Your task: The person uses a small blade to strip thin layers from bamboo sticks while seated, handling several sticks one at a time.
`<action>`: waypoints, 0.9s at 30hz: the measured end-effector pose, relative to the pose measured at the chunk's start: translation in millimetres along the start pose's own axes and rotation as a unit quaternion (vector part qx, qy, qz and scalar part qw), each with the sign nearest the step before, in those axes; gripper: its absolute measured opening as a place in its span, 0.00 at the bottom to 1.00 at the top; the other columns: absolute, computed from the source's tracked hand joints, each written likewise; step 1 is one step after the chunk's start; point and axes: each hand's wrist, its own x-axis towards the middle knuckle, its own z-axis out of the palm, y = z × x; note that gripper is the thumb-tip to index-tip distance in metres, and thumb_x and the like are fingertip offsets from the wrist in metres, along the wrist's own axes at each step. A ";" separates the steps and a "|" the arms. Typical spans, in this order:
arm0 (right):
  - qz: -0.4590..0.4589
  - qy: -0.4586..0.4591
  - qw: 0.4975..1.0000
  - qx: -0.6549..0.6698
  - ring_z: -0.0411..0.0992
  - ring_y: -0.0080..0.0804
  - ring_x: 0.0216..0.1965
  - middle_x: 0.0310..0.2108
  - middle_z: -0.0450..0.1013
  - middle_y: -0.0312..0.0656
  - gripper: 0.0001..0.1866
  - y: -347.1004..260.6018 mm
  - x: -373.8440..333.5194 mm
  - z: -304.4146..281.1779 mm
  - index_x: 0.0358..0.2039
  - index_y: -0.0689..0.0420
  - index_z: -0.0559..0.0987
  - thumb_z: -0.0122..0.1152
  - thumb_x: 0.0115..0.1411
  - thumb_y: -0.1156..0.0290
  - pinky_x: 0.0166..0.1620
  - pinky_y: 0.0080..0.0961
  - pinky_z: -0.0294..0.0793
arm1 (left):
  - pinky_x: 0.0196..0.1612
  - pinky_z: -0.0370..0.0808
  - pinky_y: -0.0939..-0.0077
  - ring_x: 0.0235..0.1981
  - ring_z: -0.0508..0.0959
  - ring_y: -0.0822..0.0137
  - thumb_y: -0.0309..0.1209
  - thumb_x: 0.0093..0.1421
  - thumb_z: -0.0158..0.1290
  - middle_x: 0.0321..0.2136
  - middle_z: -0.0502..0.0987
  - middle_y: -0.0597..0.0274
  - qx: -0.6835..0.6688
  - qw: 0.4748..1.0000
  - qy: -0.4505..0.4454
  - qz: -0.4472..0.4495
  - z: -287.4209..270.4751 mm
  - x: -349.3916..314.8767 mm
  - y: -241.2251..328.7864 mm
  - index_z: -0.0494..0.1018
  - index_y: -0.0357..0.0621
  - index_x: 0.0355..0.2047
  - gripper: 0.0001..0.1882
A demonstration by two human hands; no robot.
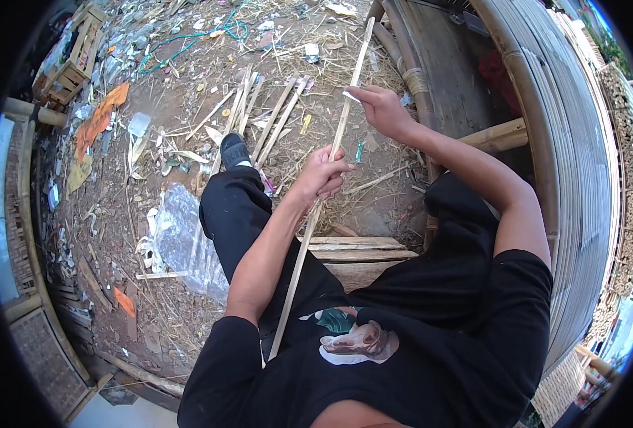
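Note:
A long, pale bamboo strip [296, 282] runs slantwise from my lap up past both hands, its far end above the littered ground. My left hand [321, 175] is closed around the strip near its middle, the fingers curled over it. Farther up, my right hand [381, 110] is closed beside the strip, fingertips touching it. A small white edge [351, 96] shows at those fingertips against the strip; whether it is a blade or something else I cannot tell. The strip's near end lies against my black shirt.
Several split bamboo pieces [282, 118] lie beyond my left foot. A clear plastic sheet [181, 239] is on the ground at left. Close on the right stands a bamboo bench [573, 178]. A wooden crate [74, 60] sits far left, and wooden slats [352, 250] show between my legs.

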 end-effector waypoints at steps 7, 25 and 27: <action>-0.023 -0.012 0.999 0.043 0.71 0.46 0.29 0.30 0.70 0.50 0.18 -18.9 -8.5 11.1 0.52 0.59 0.73 0.51 0.60 0.76 0.34 0.37 0.71 | 0.06 0.48 0.82 0.03 0.54 0.80 0.19 0.55 0.54 0.10 0.59 0.74 -0.005 1.000 0.011 0.017 -1.4 2.6 0.0 0.58 0.50 0.29 0.15; -0.038 -0.001 0.999 0.027 0.71 0.40 0.25 0.26 0.73 0.45 0.13 -27.2 -14.5 18.5 0.45 0.56 0.79 0.60 0.58 0.73 0.30 0.32 0.71 | 0.06 0.49 0.82 0.03 0.55 0.79 0.20 0.54 0.53 0.13 0.62 0.72 0.015 0.999 0.028 0.016 0.0 0.1 -1.0 0.57 0.49 0.28 0.15; -0.039 0.003 0.999 0.022 0.72 0.40 0.25 0.27 0.74 0.46 0.13 -25.8 -14.2 18.2 0.44 0.56 0.80 0.59 0.58 0.73 0.30 0.32 0.71 | 0.06 0.50 0.82 0.03 0.56 0.79 0.20 0.54 0.53 0.13 0.62 0.72 0.015 0.999 0.031 0.014 1.7 0.1 -1.1 0.57 0.49 0.28 0.15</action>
